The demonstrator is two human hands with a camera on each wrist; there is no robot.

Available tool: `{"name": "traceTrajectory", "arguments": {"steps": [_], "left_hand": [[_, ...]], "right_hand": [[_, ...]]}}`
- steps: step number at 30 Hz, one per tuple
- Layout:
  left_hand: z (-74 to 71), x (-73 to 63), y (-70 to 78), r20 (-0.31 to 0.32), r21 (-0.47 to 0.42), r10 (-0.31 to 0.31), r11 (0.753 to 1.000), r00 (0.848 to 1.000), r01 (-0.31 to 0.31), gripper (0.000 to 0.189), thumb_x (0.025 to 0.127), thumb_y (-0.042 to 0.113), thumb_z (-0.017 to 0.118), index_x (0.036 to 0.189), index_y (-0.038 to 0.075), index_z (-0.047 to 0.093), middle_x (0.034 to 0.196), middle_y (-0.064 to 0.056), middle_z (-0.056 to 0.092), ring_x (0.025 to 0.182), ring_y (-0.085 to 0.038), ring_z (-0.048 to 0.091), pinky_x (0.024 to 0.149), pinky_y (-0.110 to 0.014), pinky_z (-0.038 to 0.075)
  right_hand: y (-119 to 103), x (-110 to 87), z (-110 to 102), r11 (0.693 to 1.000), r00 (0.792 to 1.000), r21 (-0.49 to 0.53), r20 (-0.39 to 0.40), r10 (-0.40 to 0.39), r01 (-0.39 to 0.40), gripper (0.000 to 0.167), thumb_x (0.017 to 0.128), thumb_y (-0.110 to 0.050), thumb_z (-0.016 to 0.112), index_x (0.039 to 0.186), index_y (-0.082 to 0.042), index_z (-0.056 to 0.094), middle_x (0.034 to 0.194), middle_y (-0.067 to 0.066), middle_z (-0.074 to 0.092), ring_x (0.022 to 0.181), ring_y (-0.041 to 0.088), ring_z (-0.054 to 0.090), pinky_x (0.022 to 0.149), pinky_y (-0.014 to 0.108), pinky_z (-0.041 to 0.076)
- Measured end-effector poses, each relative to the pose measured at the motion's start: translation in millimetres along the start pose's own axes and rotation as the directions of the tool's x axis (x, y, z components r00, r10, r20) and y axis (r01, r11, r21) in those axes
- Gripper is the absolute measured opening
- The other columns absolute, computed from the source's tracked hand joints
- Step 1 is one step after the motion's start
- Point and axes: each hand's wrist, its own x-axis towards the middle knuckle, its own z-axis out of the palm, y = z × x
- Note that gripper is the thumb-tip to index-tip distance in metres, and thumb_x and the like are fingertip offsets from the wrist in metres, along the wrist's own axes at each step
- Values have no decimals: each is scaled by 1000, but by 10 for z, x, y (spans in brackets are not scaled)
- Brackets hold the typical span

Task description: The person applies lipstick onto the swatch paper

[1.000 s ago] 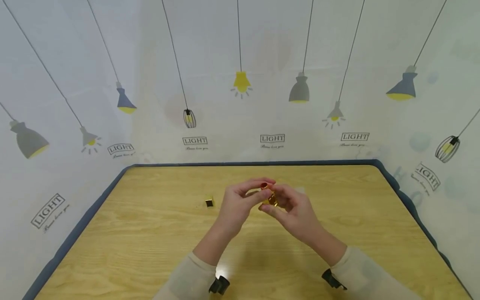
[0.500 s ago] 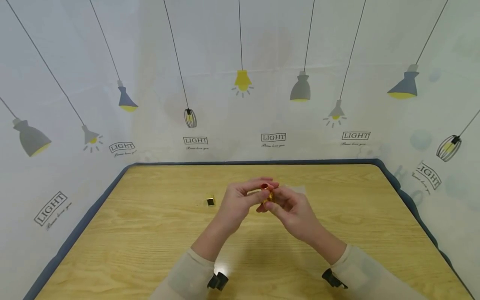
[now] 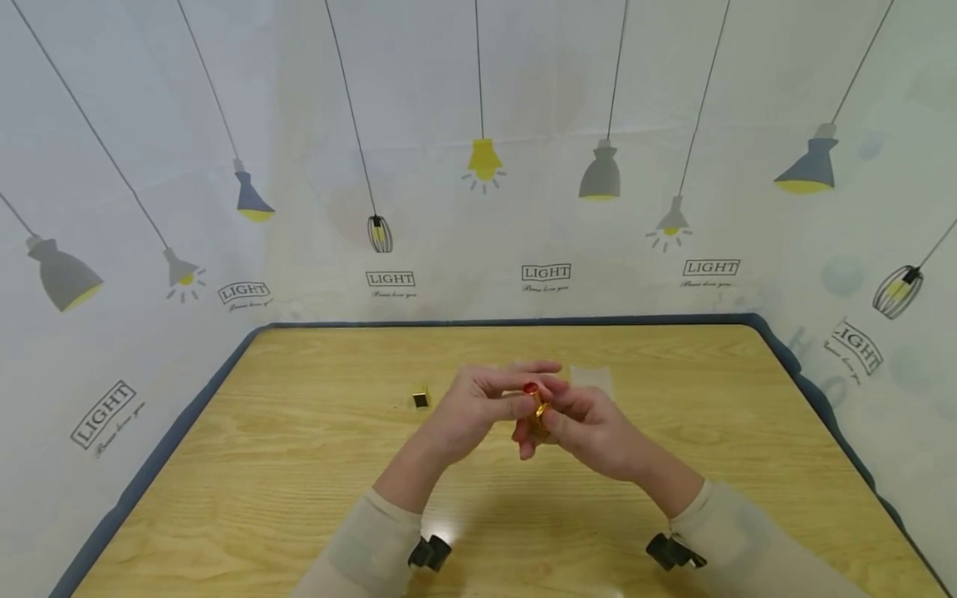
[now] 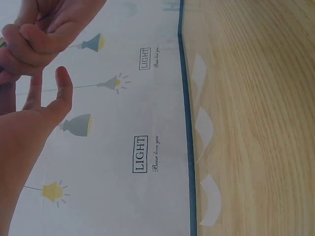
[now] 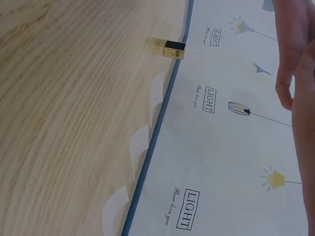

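Your left hand (image 3: 467, 414) pinches a small red-and-gold piece (image 3: 542, 412) between thumb and fingers; your right hand (image 3: 607, 433) grips its gold part from the other side; a gold-and-black block (image 3: 420, 399) sits on the table (image 3: 299, 473), left of your grip and apart from it.

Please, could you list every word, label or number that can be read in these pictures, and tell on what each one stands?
"LIGHT": in frames, repeated across the white backdrop.
"Beese love you", as best I can read: script line under each; too small in the head view.
"H": pale blue letter, backdrop's right side; the mark below is unclear.
Gold box and held gold-and-red piece: no readable text.
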Motion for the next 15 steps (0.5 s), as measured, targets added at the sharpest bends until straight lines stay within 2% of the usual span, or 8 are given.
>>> {"name": "traceTrajectory", "arguments": {"steps": [3,7,12,15], "left_hand": [[-5,-2,-1,52,-50,19,999,998,-16,57,99,32,75,125,-18,65,139,-8,73,154,-29,47,125,-50,42],[6,-1,17,79,-60,22,998,997,-17,67,96,40,76,121,-21,64,127,9,78,155,-22,46,129,-56,34],[36,3,39,105,-67,36,997,994,-29,75,93,45,76,121,-23,62,125,12,78,156,-22,44,130,-57,30],[48,2,47,98,-75,37,997,995,-30,75,93,45,76,122,-23,62,124,12,78,155,-22,44,130,-56,30]], "right_hand": [[-21,11,-4,992,997,125,76,11,-21,38,116,-7,32,140,-9,61,118,2,70,103,12,69,100,26,59],[-54,9,-8,969,990,239,136,33,-65,40,117,-11,29,141,-10,60,118,1,68,98,12,66,99,26,56],[-83,-4,2,930,981,346,184,59,-121,41,117,-19,28,141,-13,60,114,-2,68,92,10,63,91,25,52],[-89,-8,13,923,980,364,190,57,-124,43,117,-21,26,140,-14,62,112,-3,70,90,9,62,89,24,50]]}}
